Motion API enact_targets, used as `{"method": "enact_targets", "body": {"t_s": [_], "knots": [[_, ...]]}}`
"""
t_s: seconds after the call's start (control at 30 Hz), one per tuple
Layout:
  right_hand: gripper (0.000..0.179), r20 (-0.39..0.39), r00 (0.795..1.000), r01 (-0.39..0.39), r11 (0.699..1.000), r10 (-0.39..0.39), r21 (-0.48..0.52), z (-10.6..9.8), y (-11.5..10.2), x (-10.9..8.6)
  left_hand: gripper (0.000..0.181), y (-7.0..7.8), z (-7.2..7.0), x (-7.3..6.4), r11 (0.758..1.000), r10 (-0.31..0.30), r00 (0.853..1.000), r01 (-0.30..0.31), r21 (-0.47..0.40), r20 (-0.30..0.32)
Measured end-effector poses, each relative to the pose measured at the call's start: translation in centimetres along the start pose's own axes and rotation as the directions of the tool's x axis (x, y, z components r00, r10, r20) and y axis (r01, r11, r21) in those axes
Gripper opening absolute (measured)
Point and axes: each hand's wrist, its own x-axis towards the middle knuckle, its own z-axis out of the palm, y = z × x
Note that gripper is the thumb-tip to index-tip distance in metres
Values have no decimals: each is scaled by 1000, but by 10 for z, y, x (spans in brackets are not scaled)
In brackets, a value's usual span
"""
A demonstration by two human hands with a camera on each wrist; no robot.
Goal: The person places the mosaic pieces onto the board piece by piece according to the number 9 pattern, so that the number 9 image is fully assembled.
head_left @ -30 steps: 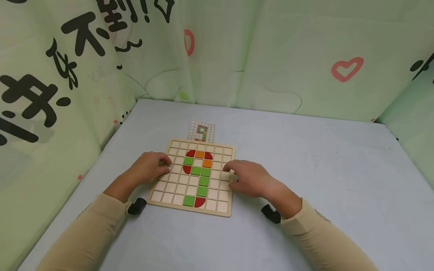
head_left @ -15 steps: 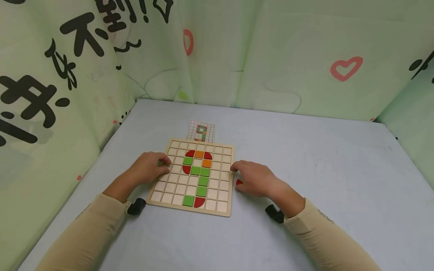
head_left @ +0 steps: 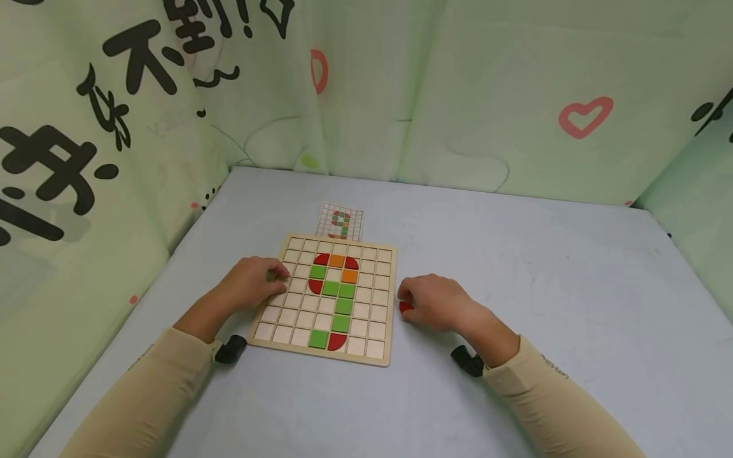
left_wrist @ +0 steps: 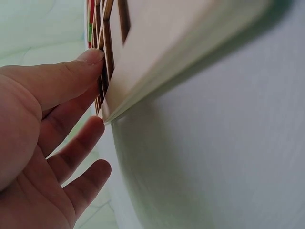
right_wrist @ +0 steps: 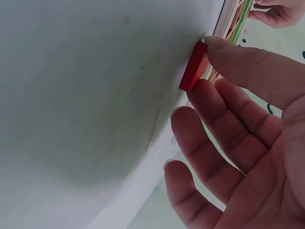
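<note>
A square wooden grid board [head_left: 321,244] lies on the table with red quarter-round, orange and green square tiles set in the shape of a 9. My left hand [head_left: 252,283] rests at the board's left edge; in the left wrist view its thumb [left_wrist: 90,56] touches the board's top and the lower fingers are spread. Just off the right edge, my right hand [head_left: 438,302] pinches a red quarter-round tile [right_wrist: 194,67] between thumb and index finger, down by the table surface. The other right fingers are bent loosely.
A small printed card [head_left: 340,219] with a coloured grid pattern lies behind the board, its lower edge hidden. Pale green printed curtains [head_left: 487,95] surround the table [head_left: 544,286] at the back and sides. Black camera mounts [head_left: 466,361] sit at both wrists.
My right hand has moved right, off the board's edge, and its fingers have drawn in on the red tile, which came into view beside the board. The left hand and board stay put.
</note>
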Motion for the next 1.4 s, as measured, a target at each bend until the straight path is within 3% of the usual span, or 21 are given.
{"method": "enact_targets", "body": {"t_s": [0.47, 1.4], "knots": [[27, -21, 1000, -3, 1000, 3, 5, 3, 1, 0, 20, -2, 1, 0, 1000, 13, 1000, -13, -3, -7], [20, -44, 999, 11, 1000, -11, 3, 4, -3, 0, 20, 1, -1, 1, 1000, 6, 1000, -6, 16, 7]]}}
